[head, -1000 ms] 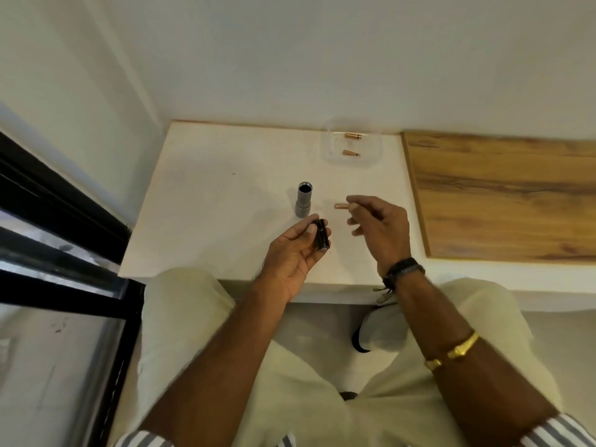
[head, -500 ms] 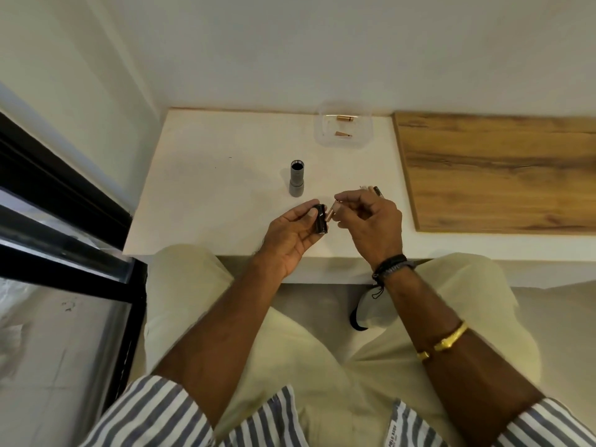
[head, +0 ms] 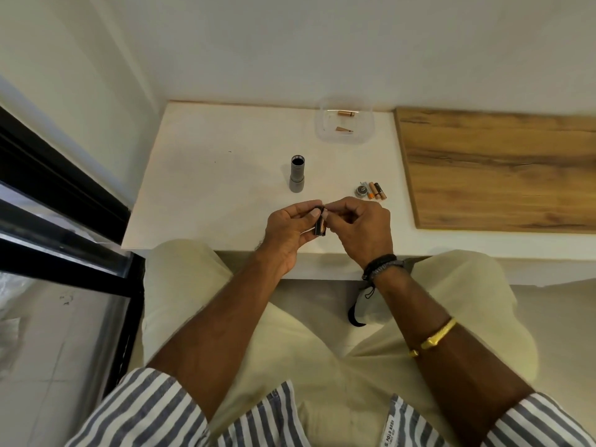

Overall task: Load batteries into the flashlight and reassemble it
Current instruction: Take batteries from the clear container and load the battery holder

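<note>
Seating batt (head: 319, 226) in battery holder (head: 323, 233): L hand (head: 290, 232) grips sides, R hand (head: 361, 227) pinches batt; prob light, stiff, slick. Flashlight body (head: 297, 174) 12 o'clock.

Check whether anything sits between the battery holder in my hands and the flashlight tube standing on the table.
Nothing visible does: bare tabletop lies between the battery holder and the flashlight tube; the loose batteries lie off right.

Flashlight body (head: 297, 174): grey tube, standing upright with its open end up, just above frame centre.
Battery holder (head: 320, 224): black, roughly upright, a copper cell showing inside, centre frame.
Loose batteries (head: 376, 191): copper-and-black, side by side, right of centre.
Cap (head: 362, 190): dark, round, just left of them.
Spare batteries (head: 347, 113): two, upper centre.
</note>
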### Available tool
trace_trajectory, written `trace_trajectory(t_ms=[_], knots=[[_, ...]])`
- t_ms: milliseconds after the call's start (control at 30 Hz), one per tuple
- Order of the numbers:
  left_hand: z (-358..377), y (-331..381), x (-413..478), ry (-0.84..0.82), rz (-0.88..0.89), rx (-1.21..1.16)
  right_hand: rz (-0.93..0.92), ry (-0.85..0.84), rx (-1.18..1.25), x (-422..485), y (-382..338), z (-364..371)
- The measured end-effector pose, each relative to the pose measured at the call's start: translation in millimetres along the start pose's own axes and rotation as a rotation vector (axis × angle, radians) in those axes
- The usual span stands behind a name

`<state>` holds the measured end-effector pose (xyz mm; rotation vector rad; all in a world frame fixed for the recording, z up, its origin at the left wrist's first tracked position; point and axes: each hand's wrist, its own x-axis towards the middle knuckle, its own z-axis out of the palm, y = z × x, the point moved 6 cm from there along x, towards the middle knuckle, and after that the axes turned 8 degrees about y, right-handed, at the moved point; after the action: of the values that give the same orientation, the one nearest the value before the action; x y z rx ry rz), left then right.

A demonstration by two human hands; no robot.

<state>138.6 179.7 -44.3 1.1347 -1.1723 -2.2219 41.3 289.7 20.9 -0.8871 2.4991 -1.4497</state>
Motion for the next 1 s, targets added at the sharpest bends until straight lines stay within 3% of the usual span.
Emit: trace_trajectory(t_ms=[300, 600, 1000], knots=[[-5, 3, -2, 0.038, 0.014, -0.005, -0.063, 0.008, -0.047, -6, -1, 6], [1, 4, -2, -0.044, -0.007, 0.043, 0.161, -0.047, 0.115, 4, 18, 4], [9, 0, 4, -0.008, -0.16, -0.24, 0.303, 0.047, 0.346, 45, 38, 8]])
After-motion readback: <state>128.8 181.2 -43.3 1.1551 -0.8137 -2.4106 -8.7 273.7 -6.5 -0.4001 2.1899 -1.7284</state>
